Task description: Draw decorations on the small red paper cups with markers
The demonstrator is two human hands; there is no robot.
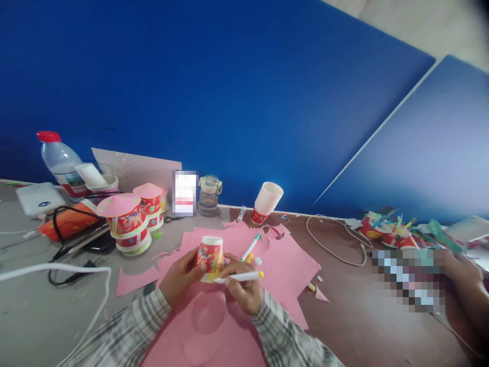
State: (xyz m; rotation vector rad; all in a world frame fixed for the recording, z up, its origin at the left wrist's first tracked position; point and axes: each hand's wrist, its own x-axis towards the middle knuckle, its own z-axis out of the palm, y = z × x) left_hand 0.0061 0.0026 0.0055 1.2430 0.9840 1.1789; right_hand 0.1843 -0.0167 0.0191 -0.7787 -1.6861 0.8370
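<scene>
My left hand (179, 278) is wrapped round a red printed paper cup (209, 257) that stands upside down on pink paper (290, 265). Against the cup's lower rim, my right hand (244, 290) grips a white marker with a yellow end (240, 277), laid level with its tip toward the cup. A drawn circle (208, 312) shows on the pink sheet just below my hands. Beside the cup lie a green-tipped pen (250, 247) and a small white cap (258, 261).
Paper-cup models with pink cone lids (126, 219) stand at left near a water bottle (61, 163), a white device and black and white cables. A stack of paper cups (267, 201) and a glass jar (209, 196) sit by the blue partition. Another person's hand (464, 278) is at right.
</scene>
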